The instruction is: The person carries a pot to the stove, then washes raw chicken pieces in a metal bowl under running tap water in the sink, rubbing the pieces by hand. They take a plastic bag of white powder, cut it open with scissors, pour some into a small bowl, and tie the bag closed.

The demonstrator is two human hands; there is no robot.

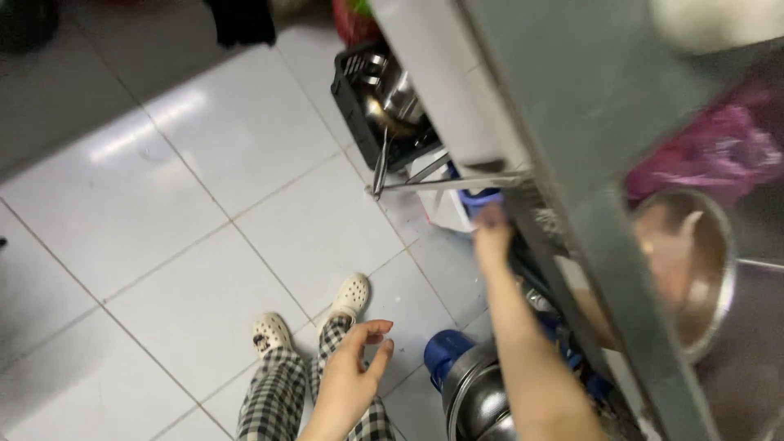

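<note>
**Reaching Under the Steel Counter**

Two pale clogs (310, 314) stood on the white tiled floor (163, 204) below checked trousers. The left hand (353, 371) hung free above them, fingers loosely spread, holding nothing. Further right, the right hand (491, 224) stretched under the steel counter (572, 122) to a blue container (478, 198); blur hid whether the fingers had closed on it. A clean pull would probably have called for a full wrap around the container, clear of the shelf rail. Beyond stood one black crate (351, 98) of metalware, one steel bowl (694, 269) and one pink bag (719, 147).
</note>
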